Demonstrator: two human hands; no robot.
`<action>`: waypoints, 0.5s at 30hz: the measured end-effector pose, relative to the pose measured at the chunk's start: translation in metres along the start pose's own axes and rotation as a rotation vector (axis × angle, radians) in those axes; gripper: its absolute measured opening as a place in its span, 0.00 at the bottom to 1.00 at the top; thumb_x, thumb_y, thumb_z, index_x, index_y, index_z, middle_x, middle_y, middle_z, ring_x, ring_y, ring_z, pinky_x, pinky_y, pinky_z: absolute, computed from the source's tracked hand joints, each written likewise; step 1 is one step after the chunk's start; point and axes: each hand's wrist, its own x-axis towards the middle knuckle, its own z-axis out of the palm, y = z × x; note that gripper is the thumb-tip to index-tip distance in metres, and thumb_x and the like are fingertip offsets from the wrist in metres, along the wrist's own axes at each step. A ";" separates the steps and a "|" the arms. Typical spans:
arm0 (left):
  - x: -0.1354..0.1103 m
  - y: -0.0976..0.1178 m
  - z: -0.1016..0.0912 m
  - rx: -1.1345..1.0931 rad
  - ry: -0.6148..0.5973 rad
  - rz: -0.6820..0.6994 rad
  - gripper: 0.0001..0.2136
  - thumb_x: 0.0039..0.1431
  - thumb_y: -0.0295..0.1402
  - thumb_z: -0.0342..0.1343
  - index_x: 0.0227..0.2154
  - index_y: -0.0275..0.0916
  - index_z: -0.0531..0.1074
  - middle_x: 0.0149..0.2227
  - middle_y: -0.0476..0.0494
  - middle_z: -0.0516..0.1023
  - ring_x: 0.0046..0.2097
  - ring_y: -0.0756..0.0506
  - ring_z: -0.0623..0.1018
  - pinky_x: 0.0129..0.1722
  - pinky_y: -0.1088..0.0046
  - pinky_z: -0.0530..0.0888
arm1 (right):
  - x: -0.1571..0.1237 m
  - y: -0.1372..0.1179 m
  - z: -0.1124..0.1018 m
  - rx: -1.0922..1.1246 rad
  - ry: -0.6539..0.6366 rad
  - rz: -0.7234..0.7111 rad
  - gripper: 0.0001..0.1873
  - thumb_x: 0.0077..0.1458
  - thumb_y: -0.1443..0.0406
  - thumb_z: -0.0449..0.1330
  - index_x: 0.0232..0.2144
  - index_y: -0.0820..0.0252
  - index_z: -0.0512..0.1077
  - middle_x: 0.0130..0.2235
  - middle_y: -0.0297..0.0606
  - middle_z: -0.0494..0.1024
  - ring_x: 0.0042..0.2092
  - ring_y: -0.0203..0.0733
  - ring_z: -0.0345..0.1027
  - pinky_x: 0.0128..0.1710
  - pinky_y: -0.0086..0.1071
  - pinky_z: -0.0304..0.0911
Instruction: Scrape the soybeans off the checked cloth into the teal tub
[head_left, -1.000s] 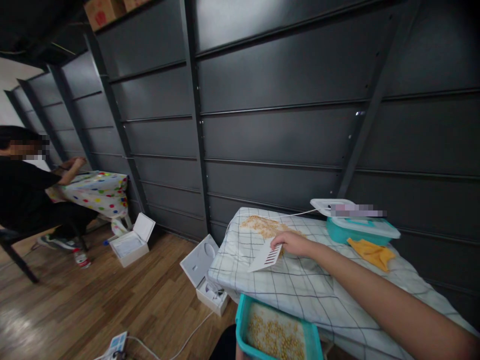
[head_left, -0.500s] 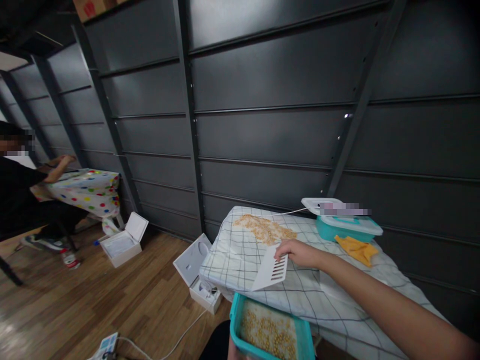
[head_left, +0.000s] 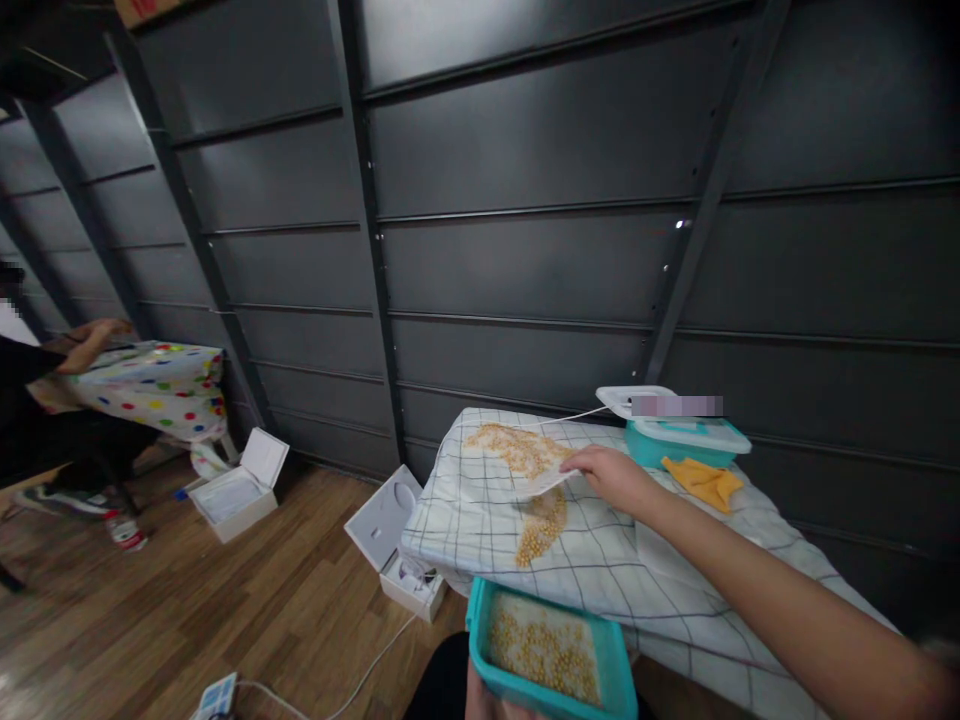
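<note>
While an open teal box [head_left: 628, 670] was placed below the near edge of the table, its near left corner was touched by the left hand [head_left: 484, 700]; because the fingers of this hand were mostly hidden by the box, it could not be told how firmly they were closed. Just above these fingers, inside the box, round yellow grains [head_left: 544, 650] were spread. Farther from them, a white checked cloth [head_left: 450, 525] was laid over the table. Above this cloth, a thin white plate [head_left: 544, 484] was gripped by the right hand [head_left: 615, 477], its edge being pinched between the thumb and the bent fingers. On the near side of the pinching fingers, a narrow strip of yellow grains [head_left: 541, 525] was seen on the cloth. To their left, beyond the plate, a wider patch of paler grains [head_left: 517, 450] was spread. To the right of the same fingers, an orange cloth [head_left: 703, 482] was left crumpled, and just behind it a lidded teal box [head_left: 679, 457] was placed. Well apart from the fingers, far to the left, a seated co-worker [head_left: 37, 385] was partly seen beside a table covered with dotted cloth [head_left: 169, 400].
</note>
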 end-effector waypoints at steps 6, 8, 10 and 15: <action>0.011 0.003 -0.021 0.025 -0.069 -0.032 0.42 0.40 0.68 0.44 0.56 0.49 0.65 0.58 0.39 0.68 0.58 0.28 0.66 0.58 0.42 0.52 | -0.030 -0.018 -0.012 -0.156 0.129 0.308 0.16 0.59 0.62 0.52 0.46 0.50 0.75 0.45 0.38 0.79 0.43 0.49 0.73 0.39 0.37 0.65; 0.014 0.006 -0.028 0.010 -0.090 -0.058 0.40 0.40 0.68 0.43 0.53 0.51 0.68 0.57 0.41 0.70 0.58 0.30 0.67 0.59 0.44 0.51 | -0.036 -0.029 -0.015 -0.217 0.155 0.350 0.16 0.59 0.62 0.52 0.47 0.50 0.74 0.46 0.39 0.79 0.43 0.50 0.73 0.39 0.37 0.64; 0.018 0.013 -0.033 0.001 -0.113 -0.124 0.39 0.40 0.69 0.41 0.50 0.52 0.70 0.56 0.44 0.71 0.58 0.31 0.67 0.60 0.45 0.49 | -0.037 -0.042 -0.017 -0.274 0.152 0.365 0.16 0.59 0.63 0.52 0.48 0.49 0.73 0.46 0.39 0.78 0.44 0.50 0.72 0.38 0.36 0.64; 0.029 0.034 -0.042 0.006 -0.150 -0.297 0.38 0.37 0.68 0.47 0.48 0.51 0.72 0.57 0.46 0.70 0.61 0.32 0.63 0.62 0.50 0.47 | -0.026 -0.068 -0.015 -0.319 0.052 0.470 0.17 0.57 0.71 0.50 0.43 0.52 0.74 0.41 0.41 0.79 0.40 0.46 0.73 0.36 0.33 0.62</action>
